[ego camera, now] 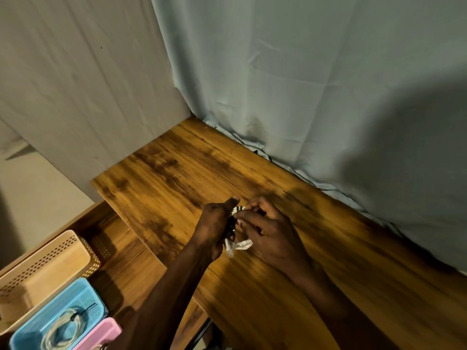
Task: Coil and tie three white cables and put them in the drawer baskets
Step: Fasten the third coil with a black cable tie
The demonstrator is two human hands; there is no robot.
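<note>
A: Cable (233, 228) bunched, standing roughly upright between both hands above the table (177, 173). Long axis running from near the thumbs down toward the wrists. White loose ends (240, 246) sticking out at the bottom, pointing right and slightly down.

B: Held how?

A: Left hand (214, 223) wrapped round the left side of the bundle, fingers curled in, thumb (233, 200) up at the top. Right hand (267, 233) pressed in from the right, fingers (249, 215) bent and pinching at the upper part of the bundle. Hard to tell whether pinching cable or a tie: too small and dark there.

B: Any gap between the hands?

A: Almost none. Fingertips of both nearly meeting at the top, bundle mostly hidden between the palms. Something dark showing in the middle of the coil; cannot tell what.

B: Elsewhere?

A: Open drawer (121, 248) lower left, below the table edge. Three baskets inside: beige (45, 274) farthest, blue (73, 299) next, pink (101, 334) nearest, only partly in view. Coiled white cable with a dark tie (63, 329) lying flat in the blue one. Beige contents not visible. Cloth (303, 84) hanging behind the table.
</note>
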